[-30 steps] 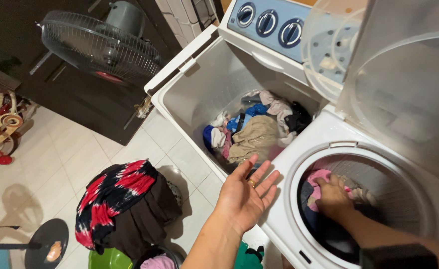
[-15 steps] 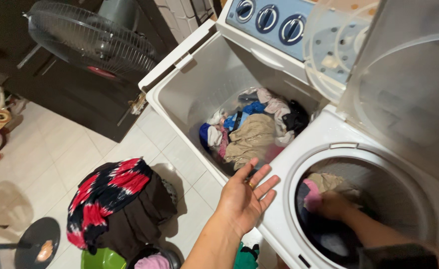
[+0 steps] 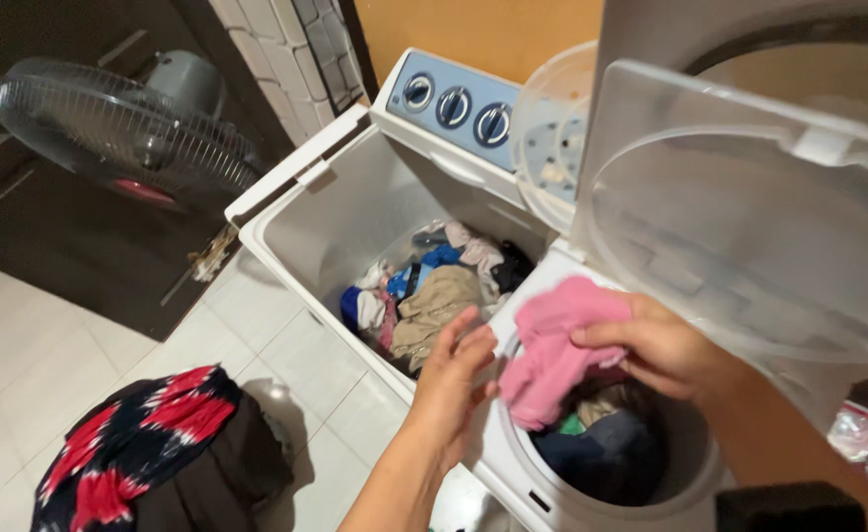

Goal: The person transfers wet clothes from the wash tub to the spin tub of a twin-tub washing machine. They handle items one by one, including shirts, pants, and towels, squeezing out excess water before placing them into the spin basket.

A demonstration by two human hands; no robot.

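A white twin-tub washing machine (image 3: pixel 296 212) stands before me, both lids raised. My right hand (image 3: pixel 665 345) grips a pink cloth (image 3: pixel 552 350) and holds it above the round spin tub (image 3: pixel 606 463), which contains dark blue, green and tan clothes. My left hand (image 3: pixel 453 379) is just left of the pink cloth, fingers apart, its fingertips near the cloth's edge; whether they touch it is unclear. The wash tub on the left holds a pile of mixed clothes (image 3: pixel 434 291), tan, blue and white.
A blue control panel (image 3: pixel 453 103) with three knobs sits at the machine's back. A clear lid (image 3: pixel 739 227) stands open on the right. A standing fan (image 3: pixel 124 128) is at left. A red-and-black patterned garment pile (image 3: pixel 148 453) lies on the tiled floor.
My right hand has come up out of the spin tub with the pink cloth. My left hand has moved right towards the cloth. The view has tilted upward.
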